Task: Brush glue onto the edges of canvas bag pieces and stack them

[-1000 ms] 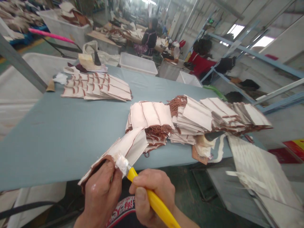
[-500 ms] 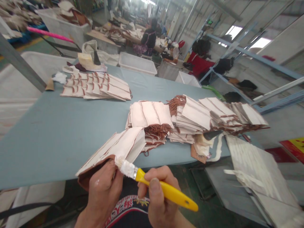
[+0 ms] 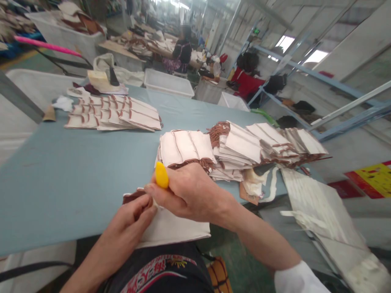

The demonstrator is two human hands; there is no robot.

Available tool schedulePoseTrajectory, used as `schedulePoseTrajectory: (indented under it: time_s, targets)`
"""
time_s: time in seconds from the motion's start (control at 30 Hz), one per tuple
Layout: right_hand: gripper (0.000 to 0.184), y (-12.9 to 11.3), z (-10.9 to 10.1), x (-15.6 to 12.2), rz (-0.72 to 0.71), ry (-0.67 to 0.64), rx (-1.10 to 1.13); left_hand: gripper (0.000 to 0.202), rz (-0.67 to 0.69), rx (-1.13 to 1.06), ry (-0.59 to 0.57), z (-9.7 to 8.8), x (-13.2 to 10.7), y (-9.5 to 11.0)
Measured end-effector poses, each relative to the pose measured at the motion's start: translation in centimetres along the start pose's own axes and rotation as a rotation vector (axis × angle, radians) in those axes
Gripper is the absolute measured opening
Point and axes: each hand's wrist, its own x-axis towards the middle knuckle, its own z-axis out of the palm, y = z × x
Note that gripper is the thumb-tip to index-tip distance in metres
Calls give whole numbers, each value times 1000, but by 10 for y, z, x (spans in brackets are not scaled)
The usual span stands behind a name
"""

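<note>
My left hand (image 3: pixel 134 215) is closed on the edge of a cream fabric piece (image 3: pixel 179 228) with a brown inner side, held at the table's front edge above my lap. In my closed right hand (image 3: pixel 192 191) is a paintbrush with a yellow handle (image 3: pixel 161 176). The handle's end points up toward me, while the bristles are hidden below the hand. Both hands meet at the piece's upper left part. Just behind my right hand lies a stack of cream panels (image 3: pixel 187 146) with brown edging.
More cream panel stacks (image 3: pixel 241 142) run along the right of the blue-grey table (image 3: pixel 76 183). Another spread of panels (image 3: pixel 113 112) lies at the back left. White bins (image 3: pixel 168 81) stand behind the table. A person (image 3: pixel 182 51) is in the far background.
My right hand has moved up and left over my left hand, tipping the brush upright. The fabric piece has been turned and now extends to the right below my right hand.
</note>
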Motion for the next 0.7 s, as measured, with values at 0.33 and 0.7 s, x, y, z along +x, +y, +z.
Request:
schedulePoseTrajectory:
  time_s: [0.33, 0.7]
  targets:
    - [36, 15, 10, 23, -26, 23, 0, 28, 57, 25, -19, 5, -2, 6]
    - [30, 14, 3, 14, 72, -67, 60, 33, -129, -55, -68, 15, 1, 9]
